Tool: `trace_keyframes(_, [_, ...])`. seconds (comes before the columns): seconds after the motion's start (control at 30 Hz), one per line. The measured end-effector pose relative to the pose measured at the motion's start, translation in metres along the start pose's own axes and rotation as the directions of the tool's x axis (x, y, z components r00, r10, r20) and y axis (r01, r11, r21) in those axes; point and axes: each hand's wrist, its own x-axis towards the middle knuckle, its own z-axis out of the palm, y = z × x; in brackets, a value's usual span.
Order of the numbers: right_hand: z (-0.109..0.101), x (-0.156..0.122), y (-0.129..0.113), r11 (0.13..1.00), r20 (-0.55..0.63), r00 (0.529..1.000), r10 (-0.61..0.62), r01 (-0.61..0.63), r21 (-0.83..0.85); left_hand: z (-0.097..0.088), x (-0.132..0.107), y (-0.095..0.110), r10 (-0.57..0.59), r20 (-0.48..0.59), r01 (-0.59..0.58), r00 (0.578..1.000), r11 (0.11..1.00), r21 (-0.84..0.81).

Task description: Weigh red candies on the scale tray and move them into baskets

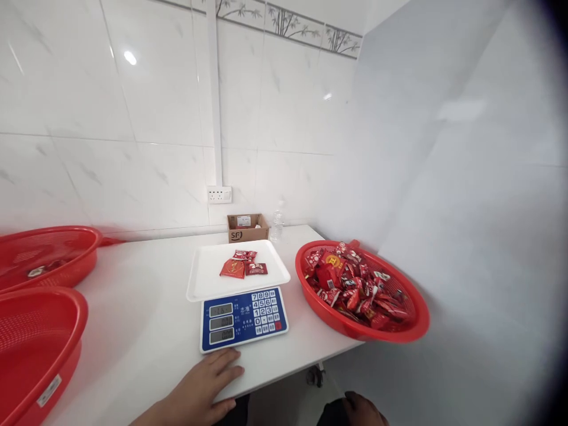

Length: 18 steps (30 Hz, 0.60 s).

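Observation:
My left hand lies flat and open on the white table, its fingertips just below the front edge of a blue electronic scale. The scale's white tray carries a few red candy packets. My right hand shows only partly at the bottom edge, below the table's front edge, and its fingers are hard to make out. A red basket full of red wrapped candies stands to the right of the scale, overhanging the table's corner.
Two red baskets sit at the left: a near one and a far one with a few packets inside. A small cardboard box and a clear bottle stand by the tiled wall. A wall socket is above.

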Motion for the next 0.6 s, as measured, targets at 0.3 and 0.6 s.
trace_keyframes(0.3, [-0.014,-0.061,-0.033,0.997,-0.214,0.976,-0.03,0.014,-0.075,-0.002,0.002,0.007,0.126,0.038,-0.126,0.991,0.992,0.022])
trace_keyframes(0.6, [0.006,-0.12,-0.067,0.995,-0.134,0.987,-0.091,0.096,0.027,0.002,0.008,-0.005,0.243,0.118,-0.251,0.963,0.966,0.064])
